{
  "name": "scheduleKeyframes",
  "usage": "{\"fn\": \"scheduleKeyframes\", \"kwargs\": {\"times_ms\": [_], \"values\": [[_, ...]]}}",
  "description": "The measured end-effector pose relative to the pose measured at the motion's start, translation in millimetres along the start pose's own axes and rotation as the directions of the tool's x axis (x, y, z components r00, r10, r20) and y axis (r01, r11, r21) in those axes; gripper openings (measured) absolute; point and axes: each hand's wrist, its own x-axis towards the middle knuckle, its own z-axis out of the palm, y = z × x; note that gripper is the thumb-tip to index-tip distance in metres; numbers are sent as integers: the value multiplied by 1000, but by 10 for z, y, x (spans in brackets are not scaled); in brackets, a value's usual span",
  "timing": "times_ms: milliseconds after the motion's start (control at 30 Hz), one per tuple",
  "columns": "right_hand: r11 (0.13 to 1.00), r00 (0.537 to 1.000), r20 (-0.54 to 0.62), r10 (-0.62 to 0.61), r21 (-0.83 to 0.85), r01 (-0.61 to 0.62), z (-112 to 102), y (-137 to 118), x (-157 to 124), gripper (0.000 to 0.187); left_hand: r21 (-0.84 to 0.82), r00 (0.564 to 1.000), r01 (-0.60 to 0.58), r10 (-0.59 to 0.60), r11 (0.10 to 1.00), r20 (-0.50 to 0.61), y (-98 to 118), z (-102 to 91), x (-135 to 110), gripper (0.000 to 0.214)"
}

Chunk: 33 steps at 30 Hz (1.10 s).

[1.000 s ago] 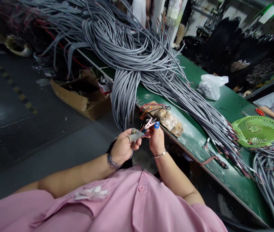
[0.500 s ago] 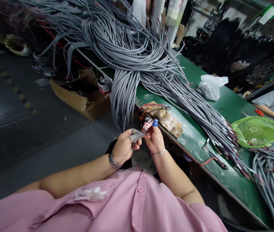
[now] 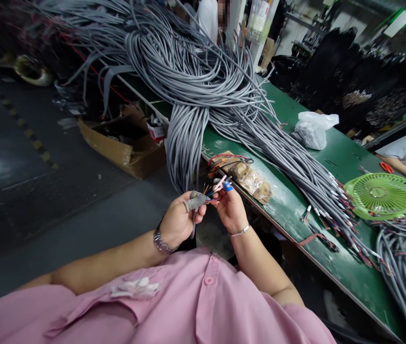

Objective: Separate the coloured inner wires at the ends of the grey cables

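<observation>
My left hand, with grey finger covers on the thumb and a finger, is closed around the end of a grey cable. Thin coloured wires fan out of that end towards the right. Against these wires my right hand, blue tape on its thumb, pinches a small pale pink tool whose exact kind I cannot make out. Both hands are close together in front of the table edge. The fingertips of the right hand are partly hidden.
Grey cables lie in a large bundle across the green table. A taped cardboard piece, a plastic bag and a green fan are on it. A cardboard box stands on the floor. Another person's arm is at right.
The coloured wires now spread apart more between my hands, with several pointing up. The pink tool has turned in my right hand, and the hands have shifted slightly apart.
</observation>
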Motion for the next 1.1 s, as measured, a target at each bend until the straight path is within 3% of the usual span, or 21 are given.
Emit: {"fn": "scheduleKeyframes", "kwargs": {"times_ms": [167, 333, 533, 800, 967, 1100], "values": [[998, 999, -4, -47, -37, 47, -47, 54, 29, 31, -74, 998, 69, -70, 995, -12, 28, 64, 30, 21], [942, 962, -62, -266, -228, 246, -115, 133, 74, 42, -96, 995, 95, -94, 991, 10, 12, 87, 57, 21], [999, 999, -19, -51, -6, 51, -55, 64, 130, 38, -112, 997, 80, -81, 990, -7, -32, 69, 100, 20], [997, 996, -74, -48, 50, 52, -37, 78, 152, 33, -97, 995, 103, -105, 990, -6, -114, 27, 133, 18], [996, 999, -33, 38, 80, -35, -66, 75, 109, 45, -66, 998, 59, -59, 996, 2, -88, 5, 66, 19], [993, 996, -22, 87, 87, -85, -31, 26, 72, 40, -44, 1000, 14, -14, 999, -12, -43, -5, 2, 19]]}}
